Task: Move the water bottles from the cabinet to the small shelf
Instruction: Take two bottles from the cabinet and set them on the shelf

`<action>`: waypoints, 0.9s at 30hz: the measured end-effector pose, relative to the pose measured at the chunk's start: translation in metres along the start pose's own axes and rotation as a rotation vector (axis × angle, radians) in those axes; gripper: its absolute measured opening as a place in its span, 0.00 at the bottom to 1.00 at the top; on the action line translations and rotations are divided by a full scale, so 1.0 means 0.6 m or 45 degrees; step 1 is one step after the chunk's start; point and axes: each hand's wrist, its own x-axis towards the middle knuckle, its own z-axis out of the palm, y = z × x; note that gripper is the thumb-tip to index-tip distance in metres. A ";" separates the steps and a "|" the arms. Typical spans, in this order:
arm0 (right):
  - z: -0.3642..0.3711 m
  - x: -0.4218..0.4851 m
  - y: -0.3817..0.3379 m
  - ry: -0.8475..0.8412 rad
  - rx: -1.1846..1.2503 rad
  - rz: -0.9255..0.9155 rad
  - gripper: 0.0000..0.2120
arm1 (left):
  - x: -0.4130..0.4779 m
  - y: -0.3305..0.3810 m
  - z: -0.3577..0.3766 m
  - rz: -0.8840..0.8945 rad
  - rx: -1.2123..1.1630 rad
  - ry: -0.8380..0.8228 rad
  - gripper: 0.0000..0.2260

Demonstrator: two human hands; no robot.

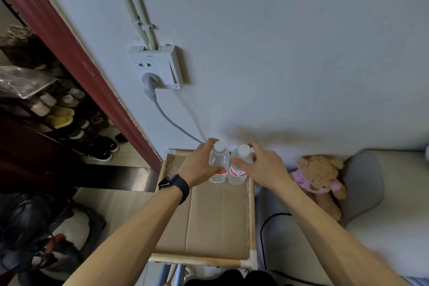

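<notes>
on the cardboard-lined small shelf (251,206) by the wall, two light, slick, squeezable water bottles (218,165) are gripped mid-body, fingers (239,162) of each hand wrapped around one.

both bare arms reach forward and slightly inward from the bottom of the view, nearly straight, converging toward the middle. the left hand (201,163) is curled, fingers wrapped around the far side and thumb low on the near side, clasped on what it holds, with a dark watch (174,186) strapped on its wrist. the right hand (262,167) sits just beside it, back of the hand up, thumb pointing inward and fingers bent over the far side in a looser grasp.
</notes>
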 end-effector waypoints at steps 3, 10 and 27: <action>0.001 0.006 0.004 -0.058 0.091 0.009 0.28 | -0.001 -0.004 0.002 -0.018 -0.061 -0.076 0.31; 0.012 0.005 0.006 -0.147 0.123 0.083 0.27 | 0.005 -0.012 0.011 -0.060 -0.141 -0.092 0.32; 0.042 0.007 0.012 -0.131 0.423 0.067 0.29 | 0.005 -0.020 0.010 -0.101 -0.150 -0.071 0.40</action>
